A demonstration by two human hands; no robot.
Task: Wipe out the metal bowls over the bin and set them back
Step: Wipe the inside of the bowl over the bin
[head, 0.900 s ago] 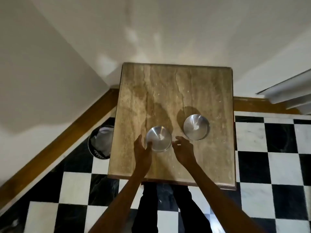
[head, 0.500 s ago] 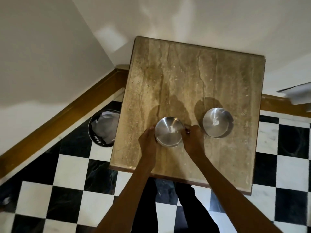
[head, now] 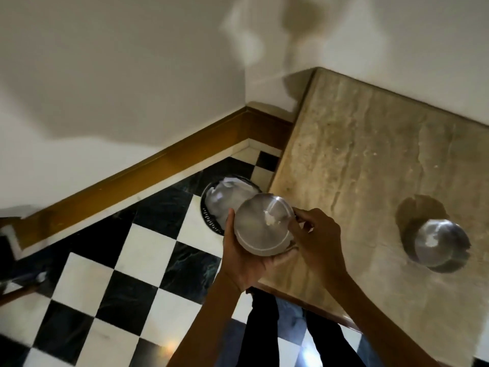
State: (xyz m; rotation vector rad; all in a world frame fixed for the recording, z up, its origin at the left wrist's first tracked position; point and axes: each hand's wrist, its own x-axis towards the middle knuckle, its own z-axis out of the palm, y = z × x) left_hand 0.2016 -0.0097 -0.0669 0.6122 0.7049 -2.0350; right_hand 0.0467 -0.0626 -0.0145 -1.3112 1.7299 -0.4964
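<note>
1. The left hand (head: pixel 244 263) cups a metal bowl (head: pixel 263 224) from below and from its left side, fingers wrapped under the base, thumb up along the rim.
2. The right hand (head: pixel 316 238) grips the same bowl at its right rim, fingers curled around the edge.
3. A white smear lies inside the bowl, just beside the right fingertips.
4. The bowl hangs at the table (head: pixel 370 160) edge; the bin (head: pixel 211 221) sits on the floor just beyond the left thumb.
5. A second bowl (head: pixel 439 246) rests on the table, well right of both hands.

Dim, motion-blurred frame; hard shadows, wide-angle distortion.
</note>
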